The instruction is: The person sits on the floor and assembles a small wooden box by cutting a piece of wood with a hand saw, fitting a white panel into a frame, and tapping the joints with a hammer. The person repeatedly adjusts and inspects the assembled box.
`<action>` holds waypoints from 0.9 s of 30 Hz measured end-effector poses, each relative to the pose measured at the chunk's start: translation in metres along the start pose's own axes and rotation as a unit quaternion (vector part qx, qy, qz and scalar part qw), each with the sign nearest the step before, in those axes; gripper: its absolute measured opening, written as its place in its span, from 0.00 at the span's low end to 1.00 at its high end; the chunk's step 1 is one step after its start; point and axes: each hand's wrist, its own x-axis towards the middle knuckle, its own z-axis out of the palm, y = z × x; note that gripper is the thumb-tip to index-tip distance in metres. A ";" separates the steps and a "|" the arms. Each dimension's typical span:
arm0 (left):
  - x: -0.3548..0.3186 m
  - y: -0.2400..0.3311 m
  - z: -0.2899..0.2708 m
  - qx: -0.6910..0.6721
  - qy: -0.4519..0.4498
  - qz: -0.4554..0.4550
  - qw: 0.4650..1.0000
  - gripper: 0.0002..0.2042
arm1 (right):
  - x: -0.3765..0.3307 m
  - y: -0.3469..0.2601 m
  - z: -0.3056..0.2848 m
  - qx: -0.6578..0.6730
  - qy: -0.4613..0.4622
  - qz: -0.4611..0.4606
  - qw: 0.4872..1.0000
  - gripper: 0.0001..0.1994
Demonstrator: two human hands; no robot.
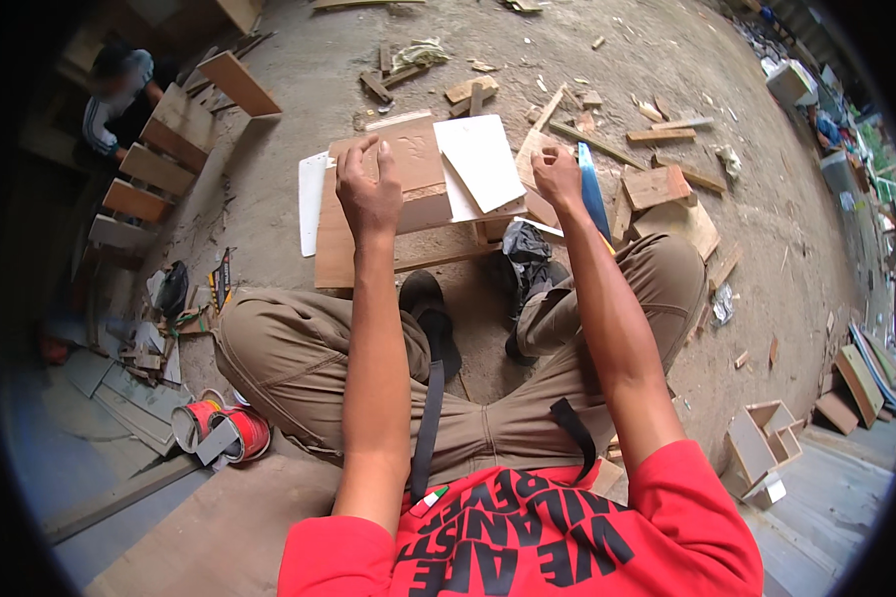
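My left hand (370, 189) is raised over a brown wooden panel (416, 147) on a low wooden work surface (336, 261). Its fingers are loosely bent, with a gap between thumb and forefinger and nothing visible between them. My right hand (556, 177) hovers at the right end of that surface, its fingers drawn together; whatever they may hold is hidden. Just beside it stands a blue saw blade (592, 189), apparently apart from the hand. Between my hands, a white board (484, 164) lies tilted on the pieces. Another white panel (312, 204) sticks out at the left.
Wood offcuts (657, 186) litter the floor on the right and ahead. At far left, a person (117, 104) sits behind a row of upright boards (157, 169). Red cans (239, 435) stand near my left knee, and a small wooden compartment box (762, 443) lies at lower right.
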 end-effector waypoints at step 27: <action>-0.113 0.129 0.159 -0.276 -0.353 0.026 0.894 0.10 | -0.025 0.044 -0.224 0.113 0.199 -0.039 0.973 0.12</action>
